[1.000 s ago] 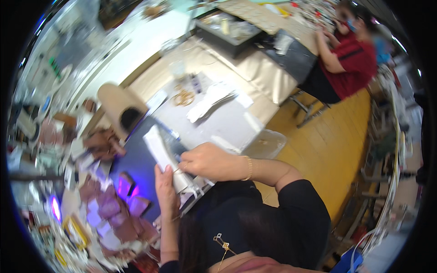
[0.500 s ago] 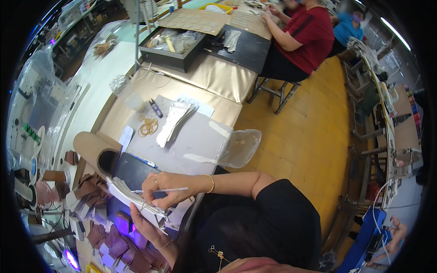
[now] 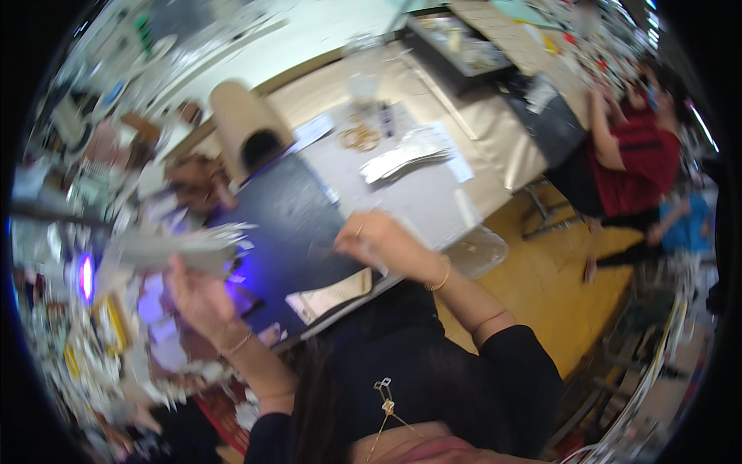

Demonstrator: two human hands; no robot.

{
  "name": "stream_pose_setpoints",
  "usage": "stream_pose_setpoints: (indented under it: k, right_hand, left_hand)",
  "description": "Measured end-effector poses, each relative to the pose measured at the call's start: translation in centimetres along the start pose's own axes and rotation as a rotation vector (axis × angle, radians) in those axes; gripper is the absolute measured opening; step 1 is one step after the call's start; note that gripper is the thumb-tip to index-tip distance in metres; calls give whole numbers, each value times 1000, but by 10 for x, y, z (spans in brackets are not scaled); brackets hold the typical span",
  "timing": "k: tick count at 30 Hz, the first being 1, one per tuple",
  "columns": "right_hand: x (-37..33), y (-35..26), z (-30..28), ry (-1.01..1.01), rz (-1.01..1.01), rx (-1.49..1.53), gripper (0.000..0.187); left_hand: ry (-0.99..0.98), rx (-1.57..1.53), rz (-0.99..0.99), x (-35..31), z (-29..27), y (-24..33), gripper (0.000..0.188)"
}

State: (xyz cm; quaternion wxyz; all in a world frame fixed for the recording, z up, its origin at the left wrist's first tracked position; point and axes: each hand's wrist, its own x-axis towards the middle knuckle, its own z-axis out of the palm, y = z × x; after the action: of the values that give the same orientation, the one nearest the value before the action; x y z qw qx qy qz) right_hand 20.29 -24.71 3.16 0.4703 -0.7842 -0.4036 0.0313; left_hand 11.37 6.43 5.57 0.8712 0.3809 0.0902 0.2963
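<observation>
My left hand [image 3: 199,298] is out to the left, its fingers closed on a stack of pale strip-like pieces [image 3: 166,249], smeared by motion, with thin ends sticking out at the right. My right hand [image 3: 386,246] hovers over the right part of a dark board [image 3: 290,213], fingers pinched together. Whatever lies within that pinch is too blurred to name. On the board's near edge rests a flat pale piece [image 3: 331,296] with a pinkish end. Beyond my right hand, a bundle of white strips [image 3: 410,155] lies on a grey sheet [image 3: 421,197].
A cardboard tube [image 3: 241,116] stands behind the board. Rubber bands [image 3: 360,138] and purple thread snips [image 3: 386,118] lie on the sheet. Brown pieces [image 3: 197,182] and a purple lamp [image 3: 86,278] are at left. A black tray [image 3: 456,50] sits farther back; a person in red [image 3: 641,170] sits at right.
My view has swung left. My hands have parted: the left carries the stack away leftward, and the right has let go of it. The slim pen-like tool no longer shows clearly in my right hand.
</observation>
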Motion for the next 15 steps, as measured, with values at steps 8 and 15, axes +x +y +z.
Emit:
stream_pose_setpoints:
  k: [8,15]
  right_hand:
    - [73,52,-18,148,89,-534,18]
    - [61,-10,1,144,216,170,22]
  left_hand:
    - [-151,-321,-677,-60,24,-56,49]
    - [-316,-455,-823,-83,26,-70,56]
